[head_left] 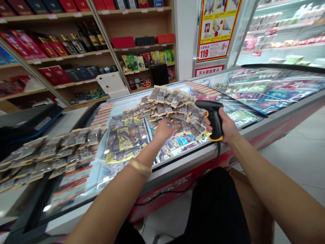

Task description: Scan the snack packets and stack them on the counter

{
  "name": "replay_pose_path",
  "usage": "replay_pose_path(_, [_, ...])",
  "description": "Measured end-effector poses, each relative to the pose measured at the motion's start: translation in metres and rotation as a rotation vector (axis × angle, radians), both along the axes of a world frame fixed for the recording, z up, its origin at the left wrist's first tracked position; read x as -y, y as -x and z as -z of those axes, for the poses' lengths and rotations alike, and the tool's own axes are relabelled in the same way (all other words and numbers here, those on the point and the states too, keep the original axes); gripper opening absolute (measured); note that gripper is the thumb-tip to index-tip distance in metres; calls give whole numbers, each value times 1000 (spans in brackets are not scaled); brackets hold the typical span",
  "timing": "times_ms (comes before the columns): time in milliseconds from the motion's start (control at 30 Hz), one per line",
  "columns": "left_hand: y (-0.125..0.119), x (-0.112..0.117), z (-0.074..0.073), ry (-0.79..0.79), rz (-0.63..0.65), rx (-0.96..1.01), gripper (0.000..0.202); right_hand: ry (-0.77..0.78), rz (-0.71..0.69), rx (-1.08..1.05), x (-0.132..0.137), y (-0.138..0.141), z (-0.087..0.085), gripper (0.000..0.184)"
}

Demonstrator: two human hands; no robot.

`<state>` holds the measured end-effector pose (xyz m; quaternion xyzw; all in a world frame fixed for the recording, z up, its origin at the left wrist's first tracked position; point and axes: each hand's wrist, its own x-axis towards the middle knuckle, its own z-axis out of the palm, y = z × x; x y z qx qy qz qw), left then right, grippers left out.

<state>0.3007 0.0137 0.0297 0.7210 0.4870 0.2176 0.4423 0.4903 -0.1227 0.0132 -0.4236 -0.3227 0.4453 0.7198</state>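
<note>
My right hand [227, 125] is wrapped round the grip of a black and yellow barcode scanner [215, 118], its head pointing left over a pile of small packets. The pile of clear-fronted packets [162, 108] with dark contents and tan edges lies heaped on the freezer's glass lid. My left hand [165, 130], below a gold-coloured bangle [140, 166], is at the near side of the pile. Its thumb stands apart from the fingers and I see nothing held; the fingertips partly overlap the packets. A black cable [177, 191] hangs from the scanner's grip.
More such packets [50, 152] lie in rows at the left. Under the glass are bagged frozen goods [125, 139]. Shelves [101, 51] with boxes and bottles stand behind. The chest freezer [162, 174] runs right, and a brown carton [254, 203] sits on the floor near my leg.
</note>
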Motion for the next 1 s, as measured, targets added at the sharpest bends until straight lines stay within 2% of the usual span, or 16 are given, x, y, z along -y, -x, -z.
replay_pose_path(133, [0, 3, -7, 174, -32, 141, 29, 18, -6, -1, -1, 2, 0, 56])
replay_pose_path(233, [8, 3, -15, 382, 15, 241, 26, 20, -14, -3, 0, 2, -1, 57])
replay_pose_path(367, [33, -5, -18, 637, 47, 322, 15, 15, -8, 13, 0, 1, -1, 56])
replay_pose_path(467, [63, -16, -18, 747, 56, 295, 12, 5, -9, 14, -4, 4, -3, 55])
replay_pose_path(633, [121, -34, -23, 627, 48, 386, 13, -24, -130, 4, -23, 35, -17, 58])
replay_pose_path(733, [148, -51, -24, 435, -77, 495, 15, -28, -263, 13, -44, 69, -28, 55])
replay_pose_path(867, [170, -75, -10, 158, -328, 606, 10, 86, -470, 18, -81, 120, -35, 54])
replay_pose_path(1000, [180, -86, 10, 32, -411, 653, 7, 232, -602, 41, -108, 154, -30, 54])
